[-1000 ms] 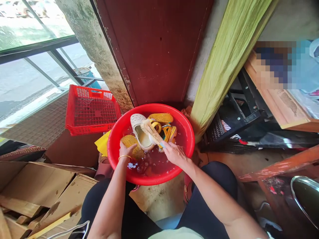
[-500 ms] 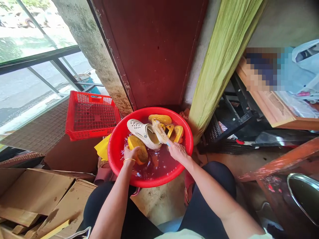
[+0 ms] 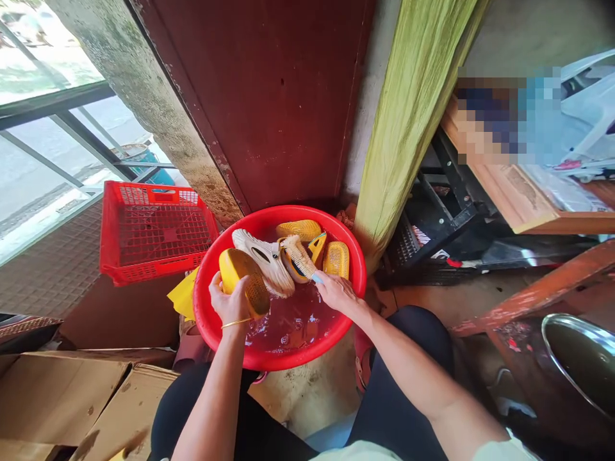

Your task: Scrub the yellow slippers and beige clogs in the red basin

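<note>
A round red basin (image 3: 283,363) of murky water stands between my knees. My left hand (image 3: 229,299) grips a yellow shoe (image 3: 247,282), tilted up at the basin's left side. In my right hand (image 3: 336,291) is the blue end of a brush (image 3: 298,254), whose pale bristles lie over the shoes in the middle. A cream clog with holes (image 3: 266,261) rests on its side next to the brush. More yellow footwear sits at the back, one piece (image 3: 298,229) near the rim and another (image 3: 336,259) at the right.
A red plastic crate (image 3: 158,234) is left of the basin, above cardboard boxes (image 3: 62,390). A dark red door (image 3: 269,96) and a green curtain (image 3: 408,115) stand behind. At the right are a wooden table (image 3: 509,186) and a pot with a metal rim (image 3: 579,358).
My left hand has lifted the yellow shoe from the water and tilted it up. The cream clog has turned, and the view has shifted slightly right.
</note>
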A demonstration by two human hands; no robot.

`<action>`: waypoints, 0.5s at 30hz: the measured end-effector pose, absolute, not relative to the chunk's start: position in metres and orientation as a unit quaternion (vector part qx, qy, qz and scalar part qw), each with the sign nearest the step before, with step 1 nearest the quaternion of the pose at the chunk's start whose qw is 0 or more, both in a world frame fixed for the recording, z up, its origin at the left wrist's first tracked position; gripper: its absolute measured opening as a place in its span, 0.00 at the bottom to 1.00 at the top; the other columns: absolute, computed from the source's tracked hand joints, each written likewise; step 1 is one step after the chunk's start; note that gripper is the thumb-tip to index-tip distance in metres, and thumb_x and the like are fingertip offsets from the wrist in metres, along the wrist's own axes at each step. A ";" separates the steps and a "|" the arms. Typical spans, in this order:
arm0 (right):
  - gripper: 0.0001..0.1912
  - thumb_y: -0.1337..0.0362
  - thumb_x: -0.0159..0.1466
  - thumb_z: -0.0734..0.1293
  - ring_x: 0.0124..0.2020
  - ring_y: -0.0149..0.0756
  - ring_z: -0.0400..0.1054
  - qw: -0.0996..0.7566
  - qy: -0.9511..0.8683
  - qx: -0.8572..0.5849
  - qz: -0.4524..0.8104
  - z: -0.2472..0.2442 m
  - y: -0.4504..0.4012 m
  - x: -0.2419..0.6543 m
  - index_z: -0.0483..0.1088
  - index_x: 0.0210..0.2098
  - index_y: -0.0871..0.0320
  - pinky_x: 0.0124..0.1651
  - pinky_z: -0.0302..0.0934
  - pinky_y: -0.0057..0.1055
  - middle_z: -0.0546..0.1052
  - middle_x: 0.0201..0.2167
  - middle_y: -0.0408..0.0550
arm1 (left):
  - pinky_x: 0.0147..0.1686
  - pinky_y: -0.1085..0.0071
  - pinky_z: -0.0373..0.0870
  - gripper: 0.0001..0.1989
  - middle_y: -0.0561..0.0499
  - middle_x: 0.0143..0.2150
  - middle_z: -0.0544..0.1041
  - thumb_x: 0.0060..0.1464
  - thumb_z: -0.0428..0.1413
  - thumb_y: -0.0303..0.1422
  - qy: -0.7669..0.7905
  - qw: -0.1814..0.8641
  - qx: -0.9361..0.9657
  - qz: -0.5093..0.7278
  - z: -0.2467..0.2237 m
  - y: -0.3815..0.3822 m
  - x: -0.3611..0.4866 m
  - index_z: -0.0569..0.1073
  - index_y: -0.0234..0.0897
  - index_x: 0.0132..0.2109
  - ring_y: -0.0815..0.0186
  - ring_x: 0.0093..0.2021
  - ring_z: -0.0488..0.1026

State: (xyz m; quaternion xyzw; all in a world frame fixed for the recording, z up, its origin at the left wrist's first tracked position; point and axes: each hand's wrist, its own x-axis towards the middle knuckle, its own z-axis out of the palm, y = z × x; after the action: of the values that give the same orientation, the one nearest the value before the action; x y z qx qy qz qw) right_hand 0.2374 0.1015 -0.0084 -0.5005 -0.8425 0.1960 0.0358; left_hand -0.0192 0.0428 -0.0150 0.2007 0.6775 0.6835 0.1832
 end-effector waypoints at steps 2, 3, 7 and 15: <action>0.21 0.60 0.73 0.58 0.49 0.40 0.77 0.027 -0.841 -0.498 0.210 -0.011 0.102 0.236 0.67 0.64 0.48 0.49 0.66 0.30 0.82 0.51 0.48 | 0.44 0.67 0.74 0.32 0.50 0.43 0.78 0.42 0.68 0.36 0.638 0.216 0.191 0.714 -0.012 0.045 -0.022 0.71 0.38 0.56 0.64 0.40 0.77; 0.21 0.61 0.73 0.58 0.49 0.39 0.77 0.037 -0.840 -0.497 0.217 -0.012 0.103 0.235 0.67 0.64 0.48 0.49 0.66 0.30 0.82 0.51 0.47 | 0.44 0.67 0.74 0.31 0.50 0.44 0.78 0.42 0.68 0.37 0.619 0.237 0.192 0.724 -0.011 0.046 -0.023 0.72 0.38 0.55 0.65 0.40 0.77; 0.22 0.62 0.75 0.56 0.52 0.38 0.75 0.153 -0.830 -0.491 0.217 -0.011 0.106 0.234 0.66 0.66 0.54 0.52 0.66 0.29 0.80 0.55 0.50 | 0.43 0.68 0.74 0.28 0.49 0.46 0.80 0.42 0.68 0.41 0.555 0.372 0.193 0.719 -0.017 0.051 -0.014 0.76 0.38 0.52 0.63 0.41 0.78; 0.26 0.57 0.75 0.55 0.38 0.40 0.77 0.058 -0.905 -0.390 0.160 -0.009 0.052 0.222 0.60 0.71 0.48 0.39 0.67 0.29 0.81 0.45 0.52 | 0.41 0.64 0.77 0.15 0.48 0.38 0.83 0.46 0.67 0.41 0.579 0.456 0.165 0.655 -0.072 0.067 0.005 0.78 0.37 0.39 0.59 0.40 0.79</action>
State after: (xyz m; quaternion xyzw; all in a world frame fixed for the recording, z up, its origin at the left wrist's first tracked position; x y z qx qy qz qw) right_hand 0.2222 0.0521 -0.0088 -0.3901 -0.9049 0.1602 0.0580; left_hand 0.0052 0.0667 -0.0717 0.1652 0.5793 0.6548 0.4565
